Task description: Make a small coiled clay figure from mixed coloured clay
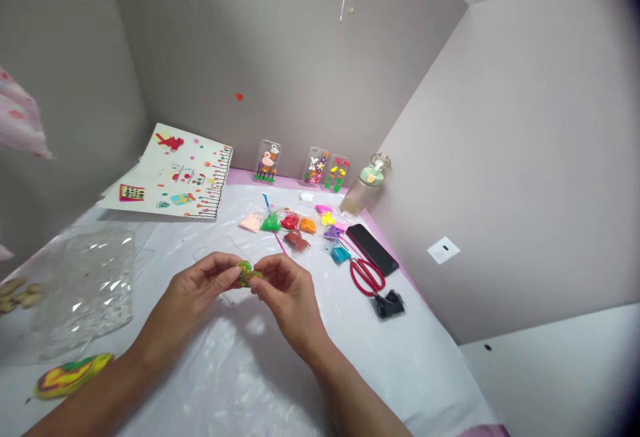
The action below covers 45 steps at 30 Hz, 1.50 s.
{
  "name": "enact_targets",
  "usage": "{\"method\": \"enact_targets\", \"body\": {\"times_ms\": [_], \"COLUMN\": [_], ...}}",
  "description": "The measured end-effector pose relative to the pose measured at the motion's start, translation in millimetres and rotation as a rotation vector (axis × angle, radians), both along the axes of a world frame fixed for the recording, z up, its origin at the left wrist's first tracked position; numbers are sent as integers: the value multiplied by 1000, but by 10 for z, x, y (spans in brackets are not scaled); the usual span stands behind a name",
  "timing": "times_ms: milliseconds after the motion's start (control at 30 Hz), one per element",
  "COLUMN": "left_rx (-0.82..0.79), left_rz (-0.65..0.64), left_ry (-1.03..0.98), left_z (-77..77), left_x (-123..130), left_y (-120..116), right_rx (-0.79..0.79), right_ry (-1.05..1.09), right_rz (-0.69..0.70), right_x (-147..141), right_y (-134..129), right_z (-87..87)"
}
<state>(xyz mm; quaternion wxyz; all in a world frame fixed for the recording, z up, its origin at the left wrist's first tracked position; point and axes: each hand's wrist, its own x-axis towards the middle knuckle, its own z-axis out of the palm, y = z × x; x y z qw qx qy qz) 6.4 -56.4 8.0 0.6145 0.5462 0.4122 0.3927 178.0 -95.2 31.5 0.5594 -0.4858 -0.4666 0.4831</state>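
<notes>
Between my two hands, a small lump of green and yellow modelling clay is pinched above the table. My left hand grips its left side with thumb and fingertips. On the other side, my right hand closes its thumb and forefinger on the clay. Beneath the hands lies a clear phone case, partly covered by them. Just beyond are small bags of coloured clay, among them green, red, orange and brown.
Red-handled scissors, a black phone and a black clay bag lie right. Decorated cases and a bottle stand along the wall. At left are a drawing pad, clear plastic packaging and a multicoloured clay piece.
</notes>
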Motion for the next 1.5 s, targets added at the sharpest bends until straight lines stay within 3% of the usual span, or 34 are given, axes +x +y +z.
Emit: {"method": "enact_targets", "body": {"times_ms": [767,1033,1267,1367,1500], "left_rx": [45,-60,-113,-108,-87], "left_rz": [-22,43,22,14,9], "left_ry": [74,-115,-130,-119,-139], "left_z": [49,64,42,42,27], "left_x": [9,23,59,51,21], "left_y": [11,4,8,16,34], "right_rx": [67,65,65,152,410], "right_ry": [-137,-109,-28,-126,-442], "right_rz": [24,0,-19,-52,-146], "right_x": [-26,-23,-29,5,67], "right_y": [-36,-21,-18,-19,-26], "right_z": [10,6,-21,-21,-26]}}
